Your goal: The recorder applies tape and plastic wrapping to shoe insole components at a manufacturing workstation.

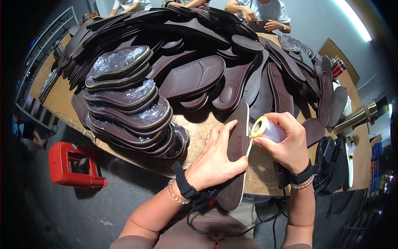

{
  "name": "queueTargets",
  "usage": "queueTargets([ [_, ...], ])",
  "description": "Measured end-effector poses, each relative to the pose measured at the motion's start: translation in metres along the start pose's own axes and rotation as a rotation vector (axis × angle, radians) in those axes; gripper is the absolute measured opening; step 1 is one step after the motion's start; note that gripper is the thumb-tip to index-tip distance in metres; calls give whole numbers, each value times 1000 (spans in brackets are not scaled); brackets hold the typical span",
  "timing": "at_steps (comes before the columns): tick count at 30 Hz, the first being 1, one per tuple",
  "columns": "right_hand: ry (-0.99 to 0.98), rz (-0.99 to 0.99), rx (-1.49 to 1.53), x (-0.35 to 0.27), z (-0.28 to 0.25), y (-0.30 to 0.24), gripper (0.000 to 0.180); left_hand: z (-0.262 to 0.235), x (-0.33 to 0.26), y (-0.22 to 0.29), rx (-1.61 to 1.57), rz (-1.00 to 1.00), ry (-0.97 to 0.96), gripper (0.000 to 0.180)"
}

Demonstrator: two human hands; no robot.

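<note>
My left hand point(217, 155) is closed round a long brown shoe sole point(235, 151), fingers on its far part and thumb at its right edge. That sole stretches from the pile down past the table's front edge, and a pale strip runs along its right side. My right hand point(288, 141) grips a small translucent cylinder with a yellow ring-shaped end point(260, 125) and a dark hole in it. This end is close beside the sole's pale edge; whether they touch, I cannot tell. To the left of my hands rises a stack of film-wrapped soles point(128, 106).
A large heap of brown soles point(192, 76) covers the table's middle and back. Metal cylinders point(356, 117) and a black bag point(329, 162) are at the right. A red plastic stool point(76, 166) stands on the floor at left. Across the table, a co-worker's hands point(261, 20) handle a sole.
</note>
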State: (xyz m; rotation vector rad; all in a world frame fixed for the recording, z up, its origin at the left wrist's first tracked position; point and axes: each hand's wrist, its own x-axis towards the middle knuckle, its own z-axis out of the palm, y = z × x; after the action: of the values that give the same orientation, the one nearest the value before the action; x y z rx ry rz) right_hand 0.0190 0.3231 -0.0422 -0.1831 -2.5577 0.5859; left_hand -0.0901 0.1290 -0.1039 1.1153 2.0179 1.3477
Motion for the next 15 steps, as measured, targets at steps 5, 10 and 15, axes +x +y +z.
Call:
queueTargets([
  [5, 94, -9, -42, -4, 11, -9, 56, 0, 0, -2, -35, 26, 4, 92],
  [10, 160, -23, -99, -10, 20, -10, 58, 1, 0, 1, -57, 18, 5, 91],
  [15, 198, -51, -158, -13, 25, -12, 58, 1, 0, 0, -26, 31, 8, 92],
])
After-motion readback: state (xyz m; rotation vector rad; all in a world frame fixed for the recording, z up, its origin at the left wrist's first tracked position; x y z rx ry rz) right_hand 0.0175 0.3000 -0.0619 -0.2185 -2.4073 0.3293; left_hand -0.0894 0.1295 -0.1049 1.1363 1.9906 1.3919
